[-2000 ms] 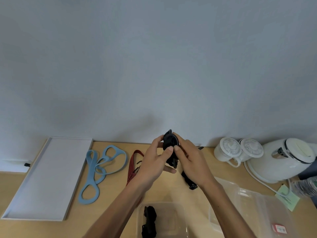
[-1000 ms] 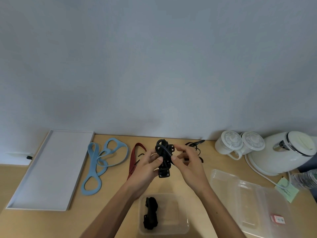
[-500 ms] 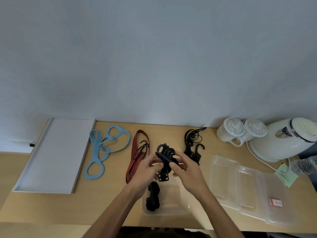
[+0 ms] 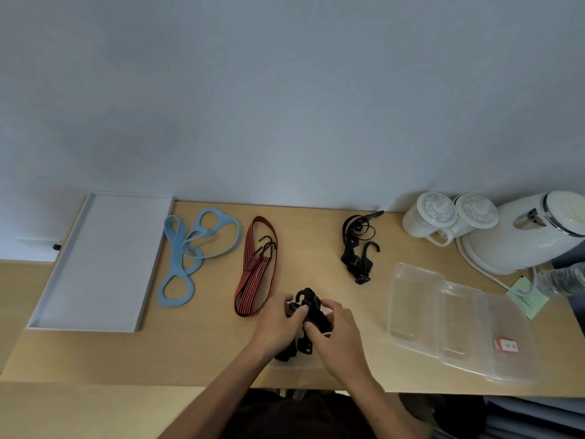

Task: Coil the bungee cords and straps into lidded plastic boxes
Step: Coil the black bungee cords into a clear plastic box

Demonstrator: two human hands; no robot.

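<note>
Lowered to just over the clear plastic box (image 4: 300, 364) since before, the coiled black bungee cord (image 4: 313, 313), gripped by left hand (image 4: 278, 328) and right hand (image 4: 336, 341), is best kept squeezed till seated.

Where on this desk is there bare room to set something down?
Bare wood lies between the red striped bungee cord and the black hooked straps, and along the front edge below the white tray. The right end is crowded: clear plastic boxes, white mugs, white kettle.
</note>
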